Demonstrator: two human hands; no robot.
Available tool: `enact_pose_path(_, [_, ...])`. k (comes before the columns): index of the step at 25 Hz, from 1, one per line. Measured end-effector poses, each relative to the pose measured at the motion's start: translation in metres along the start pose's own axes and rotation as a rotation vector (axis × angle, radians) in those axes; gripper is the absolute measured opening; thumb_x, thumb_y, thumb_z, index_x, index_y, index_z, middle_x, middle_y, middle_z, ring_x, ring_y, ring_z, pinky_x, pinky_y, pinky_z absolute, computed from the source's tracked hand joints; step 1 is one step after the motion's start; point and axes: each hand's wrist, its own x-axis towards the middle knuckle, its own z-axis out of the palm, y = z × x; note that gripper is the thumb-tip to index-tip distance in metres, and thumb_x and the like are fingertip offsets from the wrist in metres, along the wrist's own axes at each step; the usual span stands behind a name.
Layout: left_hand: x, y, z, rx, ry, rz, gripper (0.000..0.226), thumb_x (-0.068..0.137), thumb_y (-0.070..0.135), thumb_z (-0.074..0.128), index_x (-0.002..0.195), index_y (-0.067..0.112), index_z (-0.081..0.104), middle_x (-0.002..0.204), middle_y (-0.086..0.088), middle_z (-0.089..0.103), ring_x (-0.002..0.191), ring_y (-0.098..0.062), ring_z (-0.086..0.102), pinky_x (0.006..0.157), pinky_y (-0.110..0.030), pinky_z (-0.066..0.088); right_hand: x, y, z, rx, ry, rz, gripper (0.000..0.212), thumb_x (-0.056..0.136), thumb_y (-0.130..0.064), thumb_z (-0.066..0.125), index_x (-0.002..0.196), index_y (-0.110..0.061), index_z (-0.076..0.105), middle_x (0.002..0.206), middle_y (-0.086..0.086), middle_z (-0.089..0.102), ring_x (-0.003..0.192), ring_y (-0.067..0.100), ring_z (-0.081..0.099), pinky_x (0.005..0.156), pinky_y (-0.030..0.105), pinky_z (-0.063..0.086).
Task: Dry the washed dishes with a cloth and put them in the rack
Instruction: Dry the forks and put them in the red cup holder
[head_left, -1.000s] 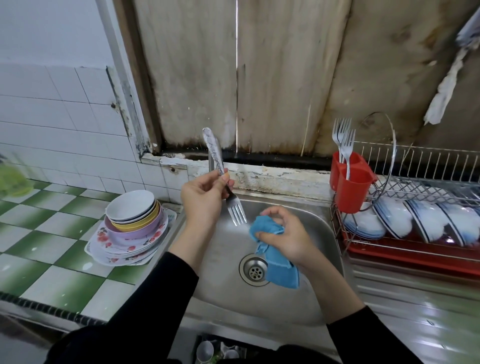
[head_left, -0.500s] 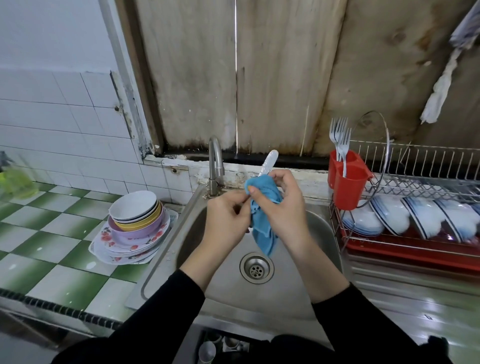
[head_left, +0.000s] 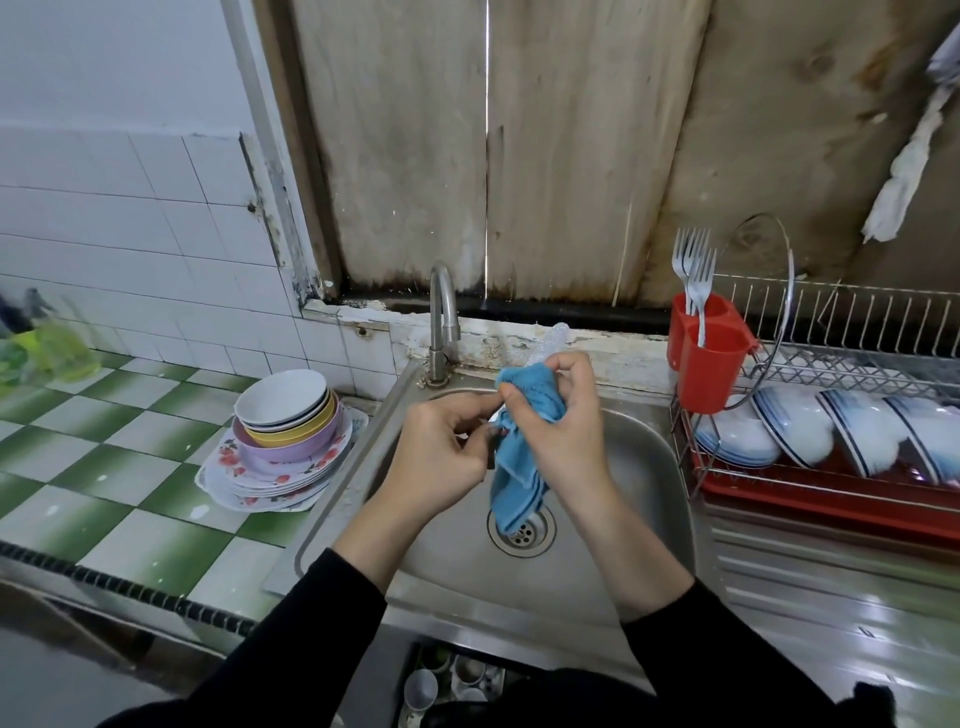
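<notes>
Blue cloth (head_left: 519, 467), bunched in my right hand (head_left: 566, 441), is wrapped round a piece of cutlery (head_left: 551, 344). Its silvery handle tip pokes out, blurred, above my fingers. The working end is hidden, so I only judge it a fork from the forks (head_left: 693, 270) standing in the red holder (head_left: 711, 364). My left hand (head_left: 441, 457) has its fingers curled, pinching the lower end where the cloth begins. Both hands are over the middle of the sink (head_left: 639, 493), and the cloth's loose tail hangs above the drain (head_left: 521, 530).

What worries me is that the metal is probably wet and my left grip is only a fingertip pinch. If I drag the cloth along the shaft too hard, the piece could slip out and drop into the basin, and then it needs another rinse. The dangling tail could dip into any water near the drain and dampen whatever I dry next. If tines are under there, they could snag the weave or prick me. The reach to the holder at the left end of the rack (head_left: 857, 358) passes close to those upright forks, and a careless poke could knock them. The stack of bowls and plates (head_left: 285, 436) at the tiled worktop's right edge is near my left elbow.
</notes>
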Motion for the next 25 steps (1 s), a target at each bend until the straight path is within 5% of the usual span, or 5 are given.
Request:
enact_pose_path(4, [-0.005, 0.002, -0.005, -0.006, 0.001, -0.021, 0.035, 0.084, -0.004, 0.055, 0.11, 0.012, 0.071, 0.059, 0.01, 0.063, 0.046, -0.007, 0.055, 0.05, -0.025, 0.049, 0.02, -0.01, -0.008, -0.072, 0.102, 0.008, 0.034, 0.083, -0.014, 0.074, 0.087, -0.031, 0.045, 0.091, 0.005, 0.061, 0.08, 0.024, 0.066, 0.069, 0.041, 0.057])
enact_pose_path(13, [0.0, 0.008, -0.013, 0.016, -0.025, 0.0, 0.033, 0.08, 0.002, 0.055, 0.107, 0.011, 0.072, 0.06, 0.018, 0.063, 0.044, -0.004, 0.055, 0.049, -0.021, 0.046, 0.021, -0.016, -0.006, 0.043, 0.097, 0.047, 0.029, 0.086, -0.005, 0.07, 0.085, -0.021, 0.045, 0.081, 0.004, 0.06, 0.066, 0.017, 0.062, 0.059, 0.034, 0.053])
enact_pose_path(17, [0.002, 0.008, -0.016, 0.012, -0.146, 0.012, 0.037, 0.089, 0.002, 0.058, 0.122, 0.018, 0.064, 0.08, 0.001, 0.063, 0.06, -0.009, 0.058, 0.06, -0.03, 0.052, 0.042, -0.024, -0.009, 0.169, 0.172, 0.137, 0.027, 0.089, -0.002, 0.064, 0.085, -0.02, 0.044, 0.076, 0.003, 0.058, 0.056, 0.012, 0.057, 0.053, 0.029, 0.049])
enact_pose_path(21, [-0.002, -0.001, -0.023, 0.159, -0.116, 0.103, 0.045, 0.086, 0.019, 0.06, 0.131, 0.013, 0.059, 0.102, 0.002, 0.067, 0.095, -0.006, 0.063, 0.09, -0.031, 0.051, 0.046, -0.023, -0.012, 0.244, 0.252, 0.162, 0.025, 0.092, -0.006, 0.062, 0.087, -0.021, 0.043, 0.078, 0.004, 0.056, 0.057, 0.014, 0.057, 0.054, 0.032, 0.049])
enact_pose_path(25, [-0.003, 0.005, -0.02, 0.042, -0.05, 0.085, 0.076, 0.08, 0.004, 0.07, 0.142, 0.028, 0.035, 0.084, 0.016, 0.064, 0.087, 0.002, 0.064, 0.088, -0.012, 0.048, 0.009, -0.012, 0.011, 0.21, 0.146, 0.193, 0.03, 0.089, -0.005, 0.066, 0.098, -0.023, 0.043, 0.096, 0.005, 0.061, 0.069, 0.012, 0.067, 0.06, 0.026, 0.055])
